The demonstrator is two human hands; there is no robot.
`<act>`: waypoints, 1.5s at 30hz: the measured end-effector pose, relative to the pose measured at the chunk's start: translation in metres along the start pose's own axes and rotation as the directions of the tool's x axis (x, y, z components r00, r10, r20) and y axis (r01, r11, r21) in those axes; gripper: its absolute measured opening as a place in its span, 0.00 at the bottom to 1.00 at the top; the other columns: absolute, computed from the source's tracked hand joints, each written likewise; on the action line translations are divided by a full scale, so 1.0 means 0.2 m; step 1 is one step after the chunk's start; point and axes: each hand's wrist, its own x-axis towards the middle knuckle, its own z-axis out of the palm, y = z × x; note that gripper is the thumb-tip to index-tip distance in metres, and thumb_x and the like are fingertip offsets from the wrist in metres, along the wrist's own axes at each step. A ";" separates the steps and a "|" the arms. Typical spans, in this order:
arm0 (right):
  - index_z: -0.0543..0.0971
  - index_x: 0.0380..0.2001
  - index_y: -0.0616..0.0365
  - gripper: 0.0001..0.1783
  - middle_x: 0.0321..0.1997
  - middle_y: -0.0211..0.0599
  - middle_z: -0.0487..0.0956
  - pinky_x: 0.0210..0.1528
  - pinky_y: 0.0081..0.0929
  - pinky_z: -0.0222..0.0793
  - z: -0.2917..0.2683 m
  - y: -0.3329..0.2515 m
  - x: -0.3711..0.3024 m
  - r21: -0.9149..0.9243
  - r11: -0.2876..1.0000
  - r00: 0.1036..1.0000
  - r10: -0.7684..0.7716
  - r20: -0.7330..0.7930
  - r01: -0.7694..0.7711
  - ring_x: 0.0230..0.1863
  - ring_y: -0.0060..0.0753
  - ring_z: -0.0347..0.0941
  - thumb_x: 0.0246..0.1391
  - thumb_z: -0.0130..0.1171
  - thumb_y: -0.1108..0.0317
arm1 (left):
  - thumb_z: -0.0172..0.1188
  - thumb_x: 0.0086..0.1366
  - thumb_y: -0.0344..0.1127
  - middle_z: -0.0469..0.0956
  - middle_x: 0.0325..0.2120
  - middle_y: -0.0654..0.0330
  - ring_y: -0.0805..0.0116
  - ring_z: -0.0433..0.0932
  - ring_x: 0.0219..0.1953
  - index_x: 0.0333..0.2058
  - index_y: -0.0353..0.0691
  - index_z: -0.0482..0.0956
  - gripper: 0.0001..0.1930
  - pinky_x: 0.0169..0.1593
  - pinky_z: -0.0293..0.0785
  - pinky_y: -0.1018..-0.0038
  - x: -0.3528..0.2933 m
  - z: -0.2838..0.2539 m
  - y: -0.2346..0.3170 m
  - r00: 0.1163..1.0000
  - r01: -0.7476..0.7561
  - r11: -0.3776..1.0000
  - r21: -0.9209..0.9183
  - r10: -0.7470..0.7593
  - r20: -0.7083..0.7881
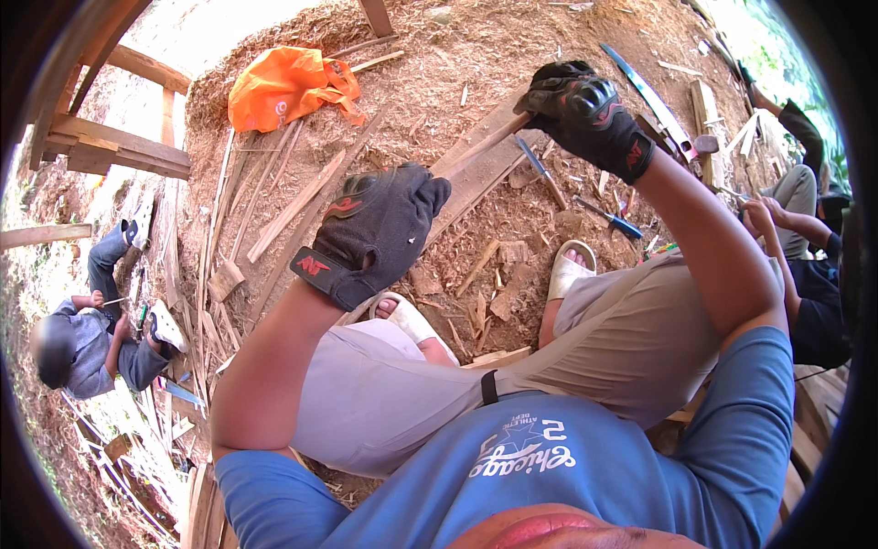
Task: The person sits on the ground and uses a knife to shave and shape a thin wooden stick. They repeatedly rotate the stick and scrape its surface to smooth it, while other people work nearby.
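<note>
Both my hands wear black work gloves. A thin wooden strip [485,145] runs slantwise between them. My left hand [380,224] is closed round its near left end, the fingertips hidden behind the glove's back. Farther off to the right, my right hand [581,105] grips the other end, fingers curled over it. Under the strip lies a wide wooden board [476,188] on the ground. Beside the board is a narrow tool with a blue blade [530,156] and a wooden handle. A blue-handled tool [622,224] lies to its right.
A long saw [649,101] rests beyond my right hand, by a hammer-like tool [704,145]. An orange plastic bag [283,87] lies at the far left. Wood shavings and offcuts [297,206] cover the ground. One person [91,343] sits left, another [805,256] right.
</note>
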 end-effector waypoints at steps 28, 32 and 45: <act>0.86 0.36 0.43 0.05 0.36 0.30 0.84 0.49 0.34 0.76 -0.08 -0.13 0.12 0.090 0.983 0.986 -0.152 -0.067 0.157 0.42 0.36 0.81 0.56 0.66 0.64 | 0.51 0.71 0.31 0.79 0.27 0.51 0.47 0.80 0.32 0.38 0.38 0.78 0.07 0.38 0.74 0.55 0.07 0.00 0.05 1.000 0.013 1.000 0.028 -0.013 0.004; 0.87 0.37 0.47 0.07 0.35 0.35 0.84 0.45 0.38 0.80 -0.04 0.12 -0.04 0.020 0.999 1.000 -0.026 -0.003 0.026 0.40 0.43 0.81 0.59 0.68 0.59 | 0.50 0.66 0.25 0.79 0.28 0.53 0.52 0.80 0.32 0.35 0.37 0.77 0.06 0.41 0.75 0.59 0.02 0.00 0.01 0.999 0.050 0.993 -0.110 -0.051 -0.008; 0.83 0.32 0.45 0.05 0.35 0.29 0.83 0.47 0.36 0.75 -0.04 -0.36 0.17 0.084 0.984 0.977 -0.141 -0.158 0.156 0.42 0.35 0.79 0.49 0.64 0.66 | 0.53 0.74 0.35 0.83 0.29 0.50 0.52 0.82 0.32 0.37 0.35 0.83 0.13 0.40 0.78 0.59 0.05 0.06 0.06 0.997 0.069 0.971 -0.230 -0.073 -0.012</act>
